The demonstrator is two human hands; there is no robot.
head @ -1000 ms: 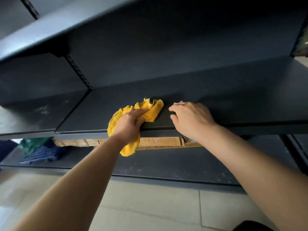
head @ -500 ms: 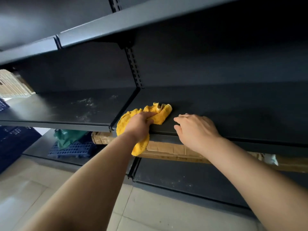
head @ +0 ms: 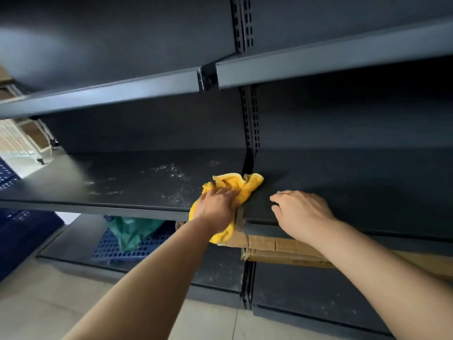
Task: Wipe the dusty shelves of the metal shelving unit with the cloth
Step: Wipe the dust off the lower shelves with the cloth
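Note:
A crumpled yellow cloth (head: pixel 235 182) lies on the dark metal shelf (head: pixel 122 185), right at the seam between its left and right sections, and one end hangs over the front edge. My left hand (head: pixel 215 209) presses flat on the cloth with the fingers stretched forward. To the left of the cloth, pale dust streaks (head: pixel 171 174) mark the shelf. My right hand (head: pixel 301 212) rests on the front edge of the right shelf section (head: pixel 367 187), fingers loosely bent and holding nothing.
An upper shelf (head: pixel 318 60) overhangs just above, and a slotted upright (head: pixel 250 119) runs down behind the seam. On the bottom shelf sit a cardboard box (head: pixel 282 249), a blue perforated crate (head: pixel 117 249) and a green rag (head: pixel 130 229). Another blue crate (head: pixel 17 231) stands at the left.
My left hand has slid the cloth leftward along the shelf to the seam by the upright. My right hand followed along the front edge, and my view swung left.

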